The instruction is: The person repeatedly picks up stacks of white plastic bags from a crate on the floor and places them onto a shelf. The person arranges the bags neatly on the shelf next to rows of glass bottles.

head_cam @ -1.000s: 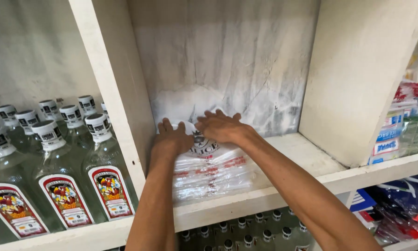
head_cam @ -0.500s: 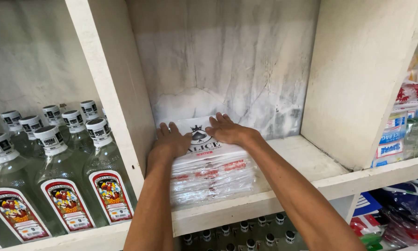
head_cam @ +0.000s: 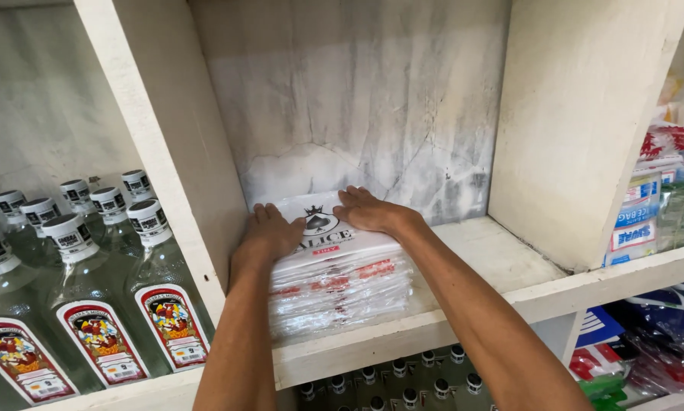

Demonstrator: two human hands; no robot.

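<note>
Both hands lie flat, fingers spread, on a stack of clear plastic bag packs with a white printed top sheet (head_cam: 334, 270): left hand (head_cam: 270, 234) at its 9 o'clock edge, right hand (head_cam: 369, 211) at 1 o'clock, neither gripping. The stack sits at the left of the white wooden shelf compartment (head_cam: 502, 262), against the divider. Since a second ago the hands have spread apart; the stack looks settled. Clear glass bottles with white caps (head_cam: 121, 251) stand at 9 o'clock.
</note>
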